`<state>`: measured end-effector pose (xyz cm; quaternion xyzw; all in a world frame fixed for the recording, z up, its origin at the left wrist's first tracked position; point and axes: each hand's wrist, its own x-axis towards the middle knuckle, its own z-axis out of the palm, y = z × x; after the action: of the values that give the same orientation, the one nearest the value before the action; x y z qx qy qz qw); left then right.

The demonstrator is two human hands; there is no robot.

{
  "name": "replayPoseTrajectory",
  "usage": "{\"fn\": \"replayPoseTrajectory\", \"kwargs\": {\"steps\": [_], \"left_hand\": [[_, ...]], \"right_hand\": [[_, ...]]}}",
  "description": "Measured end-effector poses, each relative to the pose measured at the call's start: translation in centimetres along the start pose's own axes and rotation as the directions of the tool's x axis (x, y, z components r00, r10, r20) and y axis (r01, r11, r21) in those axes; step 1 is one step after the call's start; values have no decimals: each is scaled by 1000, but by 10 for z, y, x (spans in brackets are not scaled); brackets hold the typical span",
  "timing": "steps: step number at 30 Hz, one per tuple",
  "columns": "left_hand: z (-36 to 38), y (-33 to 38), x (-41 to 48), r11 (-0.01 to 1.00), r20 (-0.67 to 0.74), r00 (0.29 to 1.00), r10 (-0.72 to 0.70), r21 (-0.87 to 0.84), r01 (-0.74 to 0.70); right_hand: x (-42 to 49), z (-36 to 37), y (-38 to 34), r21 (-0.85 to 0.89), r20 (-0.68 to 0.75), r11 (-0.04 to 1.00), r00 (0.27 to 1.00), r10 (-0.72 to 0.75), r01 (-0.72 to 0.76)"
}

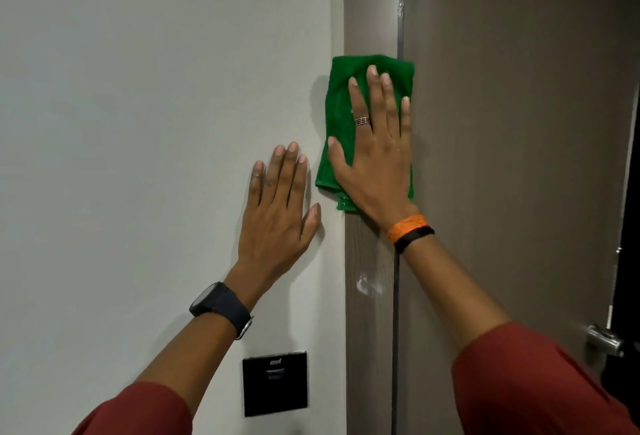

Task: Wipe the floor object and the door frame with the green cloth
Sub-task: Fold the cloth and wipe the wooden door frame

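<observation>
A folded green cloth lies flat against the brown door frame, overlapping the white wall's edge on its left side. My right hand presses on the cloth with fingers spread, palm flat, a ring on one finger and orange and black bands at the wrist. My left hand rests flat on the white wall just left of the frame, fingers apart, holding nothing; a dark watch sits on that wrist. No floor object is in view.
A black card-holder panel is set in the wall below my left arm. The brown door stands right of the frame, with a metal handle at the lower right edge. A whitish smear marks the frame below the cloth.
</observation>
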<state>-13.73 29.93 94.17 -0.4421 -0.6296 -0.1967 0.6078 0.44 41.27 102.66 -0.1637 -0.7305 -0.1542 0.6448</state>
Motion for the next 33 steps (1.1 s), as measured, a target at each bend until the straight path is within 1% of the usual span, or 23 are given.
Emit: {"fn": "replayPoseTrajectory", "kwargs": {"steps": [2, 5, 7, 9, 12, 14, 17, 19, 22, 24, 26, 27, 29, 31, 33], "left_hand": [[1, 2, -11, 1000, 1, 1000, -4, -12, 4], [4, 11, -38, 999, 19, 999, -29, -36, 29], [6, 19, -60, 998, 31, 999, -42, -39, 43], [8, 26, -81, 999, 44, 999, -25, -23, 27], [10, 32, -96, 1000, 62, 998, -10, 8, 9], [12, 32, -98, 1000, 59, 998, -5, 12, 5], [12, 33, -96, 1000, 45, 999, -11, 5, 11], [13, 34, -100, 999, 35, 999, -25, -27, 26], [12, 37, -118, 997, 52, 997, -54, -47, 56], [11, 38, -135, 998, 78, 996, -50, -39, 53], [8, 37, -143, 999, 99, 995, -30, -24, 32], [7, 36, -140, 1000, 100, 995, -20, -16, 22], [5, 31, -127, 1000, 93, 996, -3, -2, 4], [4, 23, -106, 1000, 86, 996, -2, 9, 2], [2, 18, -81, 1000, 70, 997, -8, 14, 7]], "right_hand": [[-28, -2, 0, 34, 25, 999, 999, -21, 20], [-112, 0, -3, 86, 100, 996, 995, -4, -5], [-171, 5, -6, 78, 138, 997, 990, -3, -8], [-209, 10, -9, 37, 160, 999, 987, -2, -4], [-202, 18, -7, -19, 125, 1000, 992, 3, -1], [-176, 20, -5, -12, 58, 1000, 998, -7, 8], [-131, 24, -2, 4, -57, 999, 997, 42, -42], [-131, 28, -2, 21, -88, 998, 994, 57, -55], [-192, 33, -3, 31, -22, 998, 999, 50, -49], [-254, 33, -7, 8, 59, 999, 997, 46, -47], [-287, 31, -9, 6, 101, 999, 994, 46, -47], [-286, 31, -8, 10, 103, 999, 994, 48, -49], [-254, 28, -8, 9, 88, 999, 996, 33, -34], [-190, 23, -6, 19, 54, 1000, 998, 20, -21], [-107, 17, -2, 37, -10, 999, 1000, 21, -21]]}}
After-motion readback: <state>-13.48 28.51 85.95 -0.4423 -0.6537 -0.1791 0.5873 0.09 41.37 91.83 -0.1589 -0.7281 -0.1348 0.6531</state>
